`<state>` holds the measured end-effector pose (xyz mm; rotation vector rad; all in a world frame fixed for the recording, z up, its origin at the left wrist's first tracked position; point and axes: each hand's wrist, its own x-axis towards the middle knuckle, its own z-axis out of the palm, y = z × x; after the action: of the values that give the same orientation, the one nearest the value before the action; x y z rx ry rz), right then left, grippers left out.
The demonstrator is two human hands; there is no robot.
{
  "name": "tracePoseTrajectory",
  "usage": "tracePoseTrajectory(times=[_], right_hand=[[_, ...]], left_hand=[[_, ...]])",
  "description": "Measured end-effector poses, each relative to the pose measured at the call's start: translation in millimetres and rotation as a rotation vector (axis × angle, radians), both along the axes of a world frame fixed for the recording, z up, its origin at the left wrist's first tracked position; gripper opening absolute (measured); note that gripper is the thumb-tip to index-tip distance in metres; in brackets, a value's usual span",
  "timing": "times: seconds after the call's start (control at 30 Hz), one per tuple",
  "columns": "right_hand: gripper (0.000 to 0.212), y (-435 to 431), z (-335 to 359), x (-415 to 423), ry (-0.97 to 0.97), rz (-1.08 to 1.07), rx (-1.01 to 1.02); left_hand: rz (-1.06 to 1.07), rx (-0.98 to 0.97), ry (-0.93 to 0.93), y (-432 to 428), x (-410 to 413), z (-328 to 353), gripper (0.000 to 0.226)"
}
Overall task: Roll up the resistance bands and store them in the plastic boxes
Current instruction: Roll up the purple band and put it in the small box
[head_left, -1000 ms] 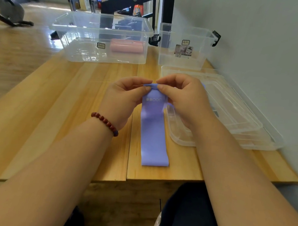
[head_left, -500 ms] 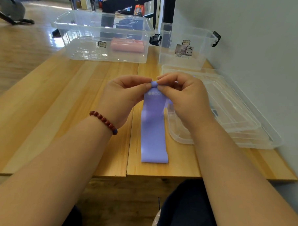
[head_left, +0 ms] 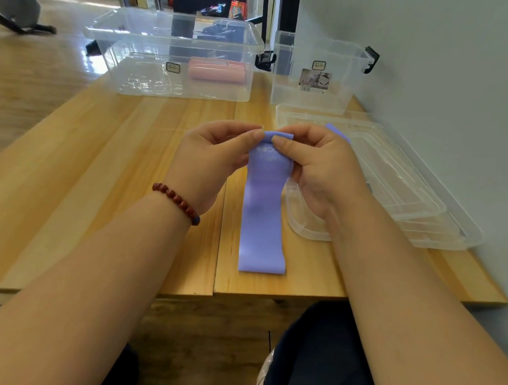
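- A person's left hand (head_left: 213,158) and right hand (head_left: 320,172) each pinch a corner of the far end of a purple band (head_left: 263,222) between thumb and fingertips, likely so the first turn starts square.
- That end is lifted and curled over. The rest of the band lies flat on the table (head_left: 132,158), running toward the person, which should give the roll a straight strip to travel down.
- A pink roll (head_left: 217,71) lies in the large box (head_left: 178,29) at the table's far side. The small box (head_left: 318,102) stands beside it, and both are open on top, apparently ready to be filled.
- Stacked lids (head_left: 421,199) lie by the wall, just beside the right hand and away from the box openings.
- A purple edge shows behind the right hand; what it belongs to cannot be told.
- By the look of it, rolling has barely begun.
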<state>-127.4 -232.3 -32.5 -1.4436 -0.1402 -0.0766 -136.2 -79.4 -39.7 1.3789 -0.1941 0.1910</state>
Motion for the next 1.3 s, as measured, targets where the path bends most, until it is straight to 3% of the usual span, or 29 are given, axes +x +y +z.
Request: tracePoseTrajectory(times=[0.33,0.57,0.73,1.07,1.3], right_hand=[[0.008,0.2,-2.7,-3.6,0.009,0.041,0.038],[0.008,-1.1,-4.6,-0.9,-0.08,0.054,0.09],[0.01,-1.0,-5.2,0.2,-0.105,0.048,0.095],[0.017,-2.6,-7.1,1.0,-0.115,0.058,0.052],[0.013,-0.7,-8.2,0.3,-0.166,-0.071,-0.025]], left_hand=[[0.066,0.052,-0.08,-0.3,0.1,-1.6,0.02],[0.001,-0.025,-0.152,-0.2,-0.4,-2.4,0.019],[-0.002,-0.051,-0.117,-1.8,-1.1,-0.3,0.009],[0.043,-0.028,-0.107,0.6,2.0,-3.3,0.015],[0.066,0.012,-0.075,-2.7,0.9,-4.8,0.02]])
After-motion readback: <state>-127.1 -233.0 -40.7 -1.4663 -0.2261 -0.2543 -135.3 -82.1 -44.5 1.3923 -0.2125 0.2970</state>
